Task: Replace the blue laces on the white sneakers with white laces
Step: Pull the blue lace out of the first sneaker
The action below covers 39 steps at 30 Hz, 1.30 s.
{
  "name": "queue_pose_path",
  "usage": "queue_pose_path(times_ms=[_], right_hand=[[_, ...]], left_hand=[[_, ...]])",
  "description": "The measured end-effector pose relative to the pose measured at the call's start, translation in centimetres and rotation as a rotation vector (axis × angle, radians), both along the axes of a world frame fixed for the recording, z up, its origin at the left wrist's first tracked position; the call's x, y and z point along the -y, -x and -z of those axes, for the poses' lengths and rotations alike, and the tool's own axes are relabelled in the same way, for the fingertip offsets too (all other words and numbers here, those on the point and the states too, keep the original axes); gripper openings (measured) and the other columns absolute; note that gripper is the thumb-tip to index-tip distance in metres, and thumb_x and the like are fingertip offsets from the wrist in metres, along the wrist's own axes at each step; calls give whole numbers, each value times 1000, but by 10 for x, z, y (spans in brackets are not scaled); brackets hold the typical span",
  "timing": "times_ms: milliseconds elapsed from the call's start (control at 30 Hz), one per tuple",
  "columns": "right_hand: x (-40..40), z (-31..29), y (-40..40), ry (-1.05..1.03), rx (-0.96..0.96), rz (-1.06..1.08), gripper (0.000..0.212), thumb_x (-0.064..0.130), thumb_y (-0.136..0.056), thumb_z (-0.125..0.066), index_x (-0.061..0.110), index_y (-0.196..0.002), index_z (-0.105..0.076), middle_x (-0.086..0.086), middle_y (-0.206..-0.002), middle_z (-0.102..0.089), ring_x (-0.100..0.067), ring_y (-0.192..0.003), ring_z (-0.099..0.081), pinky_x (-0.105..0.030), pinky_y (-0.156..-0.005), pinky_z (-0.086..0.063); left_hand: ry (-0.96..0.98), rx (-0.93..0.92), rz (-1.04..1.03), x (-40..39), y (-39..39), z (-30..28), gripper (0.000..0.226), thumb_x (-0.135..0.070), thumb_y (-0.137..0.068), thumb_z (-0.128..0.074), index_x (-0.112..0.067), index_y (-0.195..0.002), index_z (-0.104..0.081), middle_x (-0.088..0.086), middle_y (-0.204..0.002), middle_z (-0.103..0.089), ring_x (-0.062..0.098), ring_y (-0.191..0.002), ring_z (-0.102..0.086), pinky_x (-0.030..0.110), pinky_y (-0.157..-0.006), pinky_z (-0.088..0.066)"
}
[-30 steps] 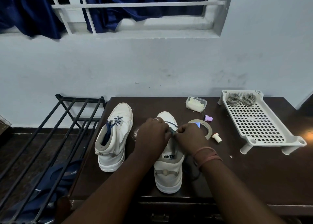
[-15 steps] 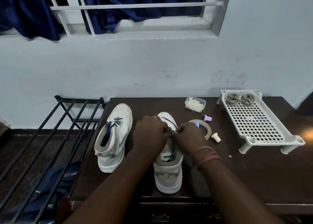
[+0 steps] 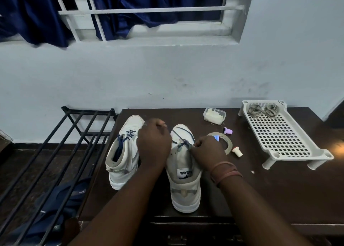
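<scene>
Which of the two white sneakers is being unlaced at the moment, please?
The right sneaker, nearer the tape roll: both hands pull its loosened blue lace, while the left sneaker stands untouched, fully laced.

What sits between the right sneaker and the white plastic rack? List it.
In the head view: a tape roll, a small pink-capped piece and a small cream stopper, on the dark table.

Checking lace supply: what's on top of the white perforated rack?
Two coiled pale lace bundles lie at the far end of the white rack, side by side. The remaining grid surface shows nothing on it. Under the rack cannot be seen.
</scene>
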State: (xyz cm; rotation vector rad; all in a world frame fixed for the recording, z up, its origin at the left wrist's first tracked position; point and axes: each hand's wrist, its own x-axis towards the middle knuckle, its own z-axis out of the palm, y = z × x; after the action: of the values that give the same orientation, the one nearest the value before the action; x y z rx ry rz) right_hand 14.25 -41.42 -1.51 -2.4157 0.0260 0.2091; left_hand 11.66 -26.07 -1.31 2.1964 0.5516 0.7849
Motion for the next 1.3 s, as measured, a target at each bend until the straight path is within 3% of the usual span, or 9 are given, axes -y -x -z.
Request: queue_pose_path(times_ms=[200,433,533,700,767,967,1067,1167,1300], right_hand=[[-3,1,-2,32,6,2,12,17,-82,-60,9,-86,-68,-8,-84,-69,-25,-85,-65,-24,-65,-39],[-4,3,-2,43,6,-6,6,19,-83,-62,13,-80,-64,-5,-80,-64,-25,-85,-64,-24,-63,-36],[-3,3,-2,50,9,-6,9,18,-83,-61,10,-84,-65,-7,-81,-64,-27,-85,-64,-25,-64,-37],[-3,1,-2,62,8,-12,13,18,-84,-61,8,-87,-68,-8,-83,-69,-26,-84,-65,-24,-64,-38],[-3,2,-2,59,13,-6,13,19,-84,-60,8,-86,-68,-8,-82,-69,-26,-84,-65,-25,-64,-39],[-4,4,-2,70,34,-14,16,23,-85,-62,9,-86,-68,-10,-85,-69,-28,-85,-66,-25,-64,-40],[-4,4,-3,74,32,-20,13,20,-84,-62,9,-86,-68,-9,-84,-69,-27,-84,-66,-25,-64,-41],[-3,4,-2,66,27,-19,12,19,-83,-61,8,-85,-68,-9,-82,-69,-27,-83,-66,-25,-63,-39],[-3,2,-2,54,19,-21,11,18,-82,-61,8,-81,-66,-9,-81,-68,-28,-83,-65,-25,-64,-40]], left_hand=[[-227,-26,193,4,1,-12,54,-14,-63,-51,-31,-110,-70,-7,-107,-71,25,-101,-62,38,-85,-47],[-755,-376,245,17,6,10,21,-47,-79,-62,-30,-81,-74,-5,-86,-66,24,-88,-59,36,-73,-28],[-451,-199,218,18,7,2,10,-32,-80,-62,-28,-75,-69,-12,-79,-65,15,-85,-62,32,-71,-34],[684,107,374,16,1,-30,13,-10,-102,-48,-14,-90,-52,0,-75,-69,14,-61,-59,31,-58,-43],[773,101,390,12,0,-34,13,-14,-99,-49,-19,-88,-54,-5,-67,-59,15,-58,-50,32,-58,-40],[-449,-350,376,12,6,-6,20,-51,-82,-61,-34,-88,-69,-10,-83,-69,10,-87,-65,37,-82,-43],[-641,-457,317,13,9,-5,22,-51,-84,-61,-34,-87,-74,-6,-90,-68,19,-94,-61,35,-77,-28],[-443,-396,246,14,6,-11,14,-33,-90,-55,-31,-89,-69,-6,-99,-61,21,-101,-56,37,-82,-32],[425,-226,455,7,0,-22,14,-32,-94,-48,-27,-81,-53,0,-93,-70,29,-89,-64,45,-86,-51]])
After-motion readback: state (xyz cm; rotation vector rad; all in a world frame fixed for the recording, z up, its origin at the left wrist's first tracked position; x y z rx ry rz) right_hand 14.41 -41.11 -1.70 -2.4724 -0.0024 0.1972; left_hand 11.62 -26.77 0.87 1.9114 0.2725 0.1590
